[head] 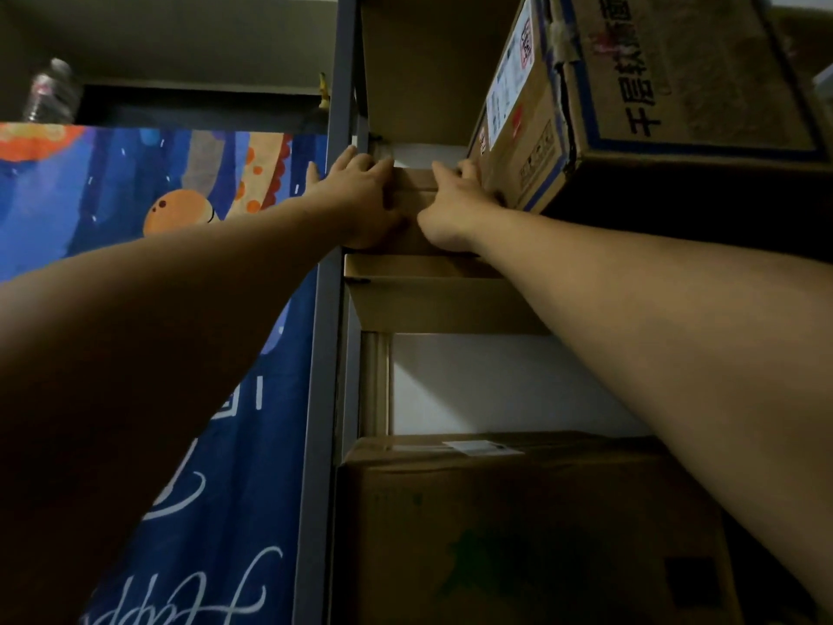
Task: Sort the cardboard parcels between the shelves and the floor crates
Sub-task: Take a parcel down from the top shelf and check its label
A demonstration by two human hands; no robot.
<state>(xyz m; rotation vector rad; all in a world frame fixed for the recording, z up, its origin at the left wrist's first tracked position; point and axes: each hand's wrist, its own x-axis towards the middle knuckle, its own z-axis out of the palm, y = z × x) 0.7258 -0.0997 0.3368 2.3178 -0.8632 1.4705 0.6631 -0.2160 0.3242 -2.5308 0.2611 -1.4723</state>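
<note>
A small brown cardboard parcel (pixel 414 205) sits at the left end of an upper shelf (pixel 432 266), mostly hidden behind my hands. My left hand (pixel 365 196) presses flat on its left side beside the shelf post. My right hand (pixel 453 207) grips its right side, its fingers curled over the top edge. Right next to it stands a large labelled carton (pixel 599 97) with blue print, touching my right fingers. On the shelf below rests another big cardboard box (pixel 518 525).
A grey metal upright (pixel 331 245) runs along the shelving's left edge. A blue patterned cloth (pixel 180 272) hangs to the left, with a plastic bottle (pixel 52 90) on a ledge above it. White wall shows behind the shelves.
</note>
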